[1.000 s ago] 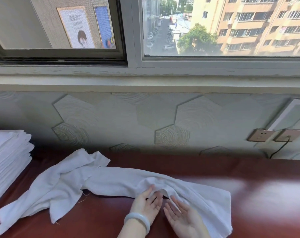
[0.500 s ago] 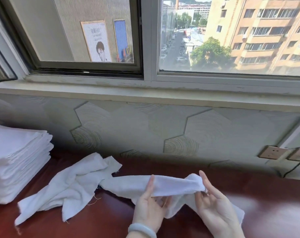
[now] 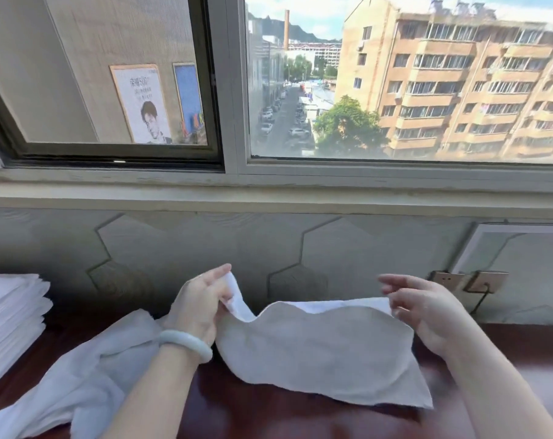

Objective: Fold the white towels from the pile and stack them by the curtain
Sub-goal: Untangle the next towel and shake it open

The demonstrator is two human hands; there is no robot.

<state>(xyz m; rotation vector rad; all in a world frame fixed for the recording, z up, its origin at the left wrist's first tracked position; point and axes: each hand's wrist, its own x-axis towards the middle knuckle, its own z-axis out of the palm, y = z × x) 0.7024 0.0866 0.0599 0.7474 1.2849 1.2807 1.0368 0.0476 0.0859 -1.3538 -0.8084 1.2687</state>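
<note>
Dark red table (image 3: 268, 416), hexagon-patterned wall (image 3: 348, 248), two wall sockets (image 3: 446, 280), window sill (image 3: 268, 198), apartment block (image 3: 458, 90) and tree (image 3: 348, 128) outside

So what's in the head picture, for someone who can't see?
The left hand and right hand hold up a white towel by its top edge over a dark red table. Folded towels are stacked far left.

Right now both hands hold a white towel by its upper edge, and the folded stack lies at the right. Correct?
Not quite: the head view shows the folded stack at the left. The left hand and right hand do hold the white towel by its upper edge.
</note>
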